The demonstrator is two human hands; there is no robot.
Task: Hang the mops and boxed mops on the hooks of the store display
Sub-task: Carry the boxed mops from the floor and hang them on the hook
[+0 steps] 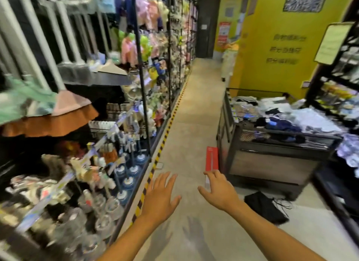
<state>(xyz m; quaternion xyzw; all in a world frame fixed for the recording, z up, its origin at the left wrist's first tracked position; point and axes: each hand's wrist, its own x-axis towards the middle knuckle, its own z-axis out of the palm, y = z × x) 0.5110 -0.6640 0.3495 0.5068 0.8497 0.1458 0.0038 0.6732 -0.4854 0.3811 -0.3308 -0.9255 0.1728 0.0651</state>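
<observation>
A long red mop box [212,159] lies on the aisle floor beside a dark display cart. My right hand [218,188] is spread open just over the box's near end, fingers apart, and I cannot tell if it touches the box. My left hand [161,194] hovers open over the floor to the left, holding nothing. Mops with white handles and pink and orange heads [64,109] hang on the store display at the upper left. The picture is blurred by motion.
The display shelves [108,163] on the left are packed with cleaning goods, edged by a yellow-black floor strip [165,136]. The dark cart [272,153] piled with packets stands on the right, a black bag [266,206] on the floor by it. A yellow wall [281,47] rises behind.
</observation>
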